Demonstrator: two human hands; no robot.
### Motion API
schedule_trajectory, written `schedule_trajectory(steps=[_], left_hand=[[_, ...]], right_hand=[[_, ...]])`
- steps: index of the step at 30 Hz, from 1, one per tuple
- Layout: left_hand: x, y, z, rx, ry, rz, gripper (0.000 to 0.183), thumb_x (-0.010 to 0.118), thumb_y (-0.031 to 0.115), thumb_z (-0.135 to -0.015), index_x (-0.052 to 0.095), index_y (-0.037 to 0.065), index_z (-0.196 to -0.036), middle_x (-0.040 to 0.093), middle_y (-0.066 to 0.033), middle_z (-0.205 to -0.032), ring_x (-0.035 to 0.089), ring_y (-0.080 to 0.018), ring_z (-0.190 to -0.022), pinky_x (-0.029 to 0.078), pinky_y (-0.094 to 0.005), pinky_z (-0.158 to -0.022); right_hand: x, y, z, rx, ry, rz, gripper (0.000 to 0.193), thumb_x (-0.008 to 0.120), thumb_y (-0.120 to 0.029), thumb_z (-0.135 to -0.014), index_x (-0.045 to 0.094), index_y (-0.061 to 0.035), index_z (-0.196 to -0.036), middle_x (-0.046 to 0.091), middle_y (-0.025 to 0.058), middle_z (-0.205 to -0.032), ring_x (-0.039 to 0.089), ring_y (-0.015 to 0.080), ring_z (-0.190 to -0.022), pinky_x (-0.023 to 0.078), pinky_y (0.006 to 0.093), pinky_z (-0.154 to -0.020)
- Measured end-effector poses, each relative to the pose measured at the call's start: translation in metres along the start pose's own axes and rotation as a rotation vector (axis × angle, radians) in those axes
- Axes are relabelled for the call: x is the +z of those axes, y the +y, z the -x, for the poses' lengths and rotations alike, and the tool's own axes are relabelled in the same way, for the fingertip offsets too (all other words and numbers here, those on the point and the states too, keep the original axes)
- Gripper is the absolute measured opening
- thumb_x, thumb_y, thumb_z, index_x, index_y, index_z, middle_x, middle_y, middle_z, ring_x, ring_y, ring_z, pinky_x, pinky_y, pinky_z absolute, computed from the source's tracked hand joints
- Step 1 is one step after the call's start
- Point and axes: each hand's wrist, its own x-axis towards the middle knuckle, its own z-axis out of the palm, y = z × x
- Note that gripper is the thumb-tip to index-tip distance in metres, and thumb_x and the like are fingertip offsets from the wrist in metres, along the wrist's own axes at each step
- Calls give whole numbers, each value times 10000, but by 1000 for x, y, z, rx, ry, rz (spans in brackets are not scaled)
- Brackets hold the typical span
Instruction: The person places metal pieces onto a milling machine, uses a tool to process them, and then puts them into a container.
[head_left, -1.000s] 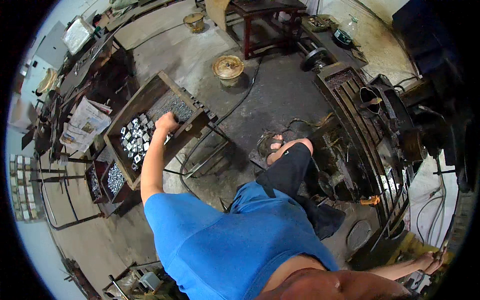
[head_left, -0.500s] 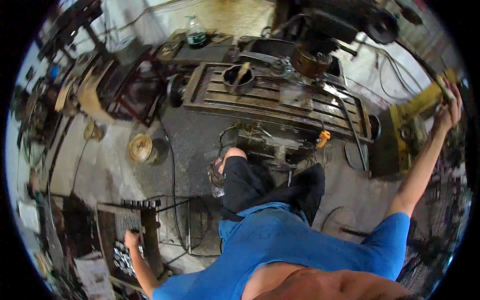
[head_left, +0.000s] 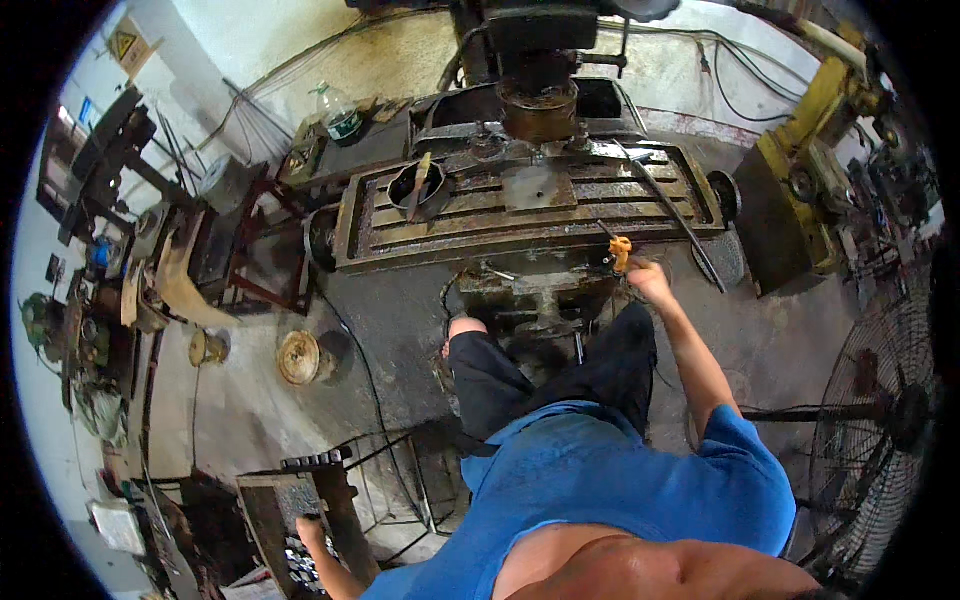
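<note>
My right hand is closed at the orange air blow gun, which sits at the front edge of the slotted machine table. The gun's thin nozzle points up and left over the table. Down at the lower left, my left hand is in a wooden tray with many small shiny metal parts. Its fingers look curled, and what they hold, if anything, is hidden. On the table a dark pot has a wooden-handled brush standing in it.
A machine head hangs over the table's far side, and a bar lies across its right end. A yellow machine and a caged fan stand to the right. On the floor are a bucket and a black hose.
My right hand has come from the far right, by the yellow machine, inward to the air blow gun. The view has turned right. My left hand stays in the tray.
</note>
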Motion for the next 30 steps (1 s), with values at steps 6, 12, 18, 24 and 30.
schedule_trajectory(steps=[6, 12, 18, 24, 30], left_hand=[[-58, 72, 17, 69, 344, 495, 217, 675, 71, -576, 520, -21, -698, 566, -100, -675, 535, -200, -594, 466, -376, -579], [-131, 136, 11, 81, 211, 1615, 251, 640, 193, -805, 531, 8, -934, 577, -70, -856, 560, -172, -757, 471, -330, -756], [-136, 225, -11, 235, -29, 2006, 274, 571, 226, -852, 554, -14, -984, 614, -113, -862, 568, -197, -718, 473, -314, -760], [-126, 294, 1, 426, -327, 2066, 335, 539, 197, -864, 509, -76, -1055, 597, -91, -778, 540, -155, -629, 474, -296, -727], [-120, 363, 43, 123, -355, 2008, 319, 539, 166, -847, 501, -44, -1084, 573, -136, -961, 552, -255, -883, 473, -378, -816]], right_hand=[[48, 21, -14, 78, 213, -157, 194, 610, -129, -657, 557, -43, -822, 519, 0, -680, 484, 126, -597, 395, 274, -558], [11, -41, 18, -250, 49, -558, 341, 630, -195, -629, 543, -5, -899, 555, 90, -839, 489, 111, -455, 400, 234, -410], [-31, -168, 45, -482, -232, 151, 519, 598, -226, -583, 516, 20, -1033, 602, 128, -965, 574, 218, -588, 463, 332, -540], [26, -211, 6, -250, -86, 1167, 311, 536, -251, -630, 655, -20, -802, 634, 188, -861, 626, 300, -824, 494, 374, -744], [60, -215, -50, -124, -40, 1062, 360, 502, -316, -721, 646, -64, -934, 633, 126, -973, 604, 273, -924, 472, 377, -805]])
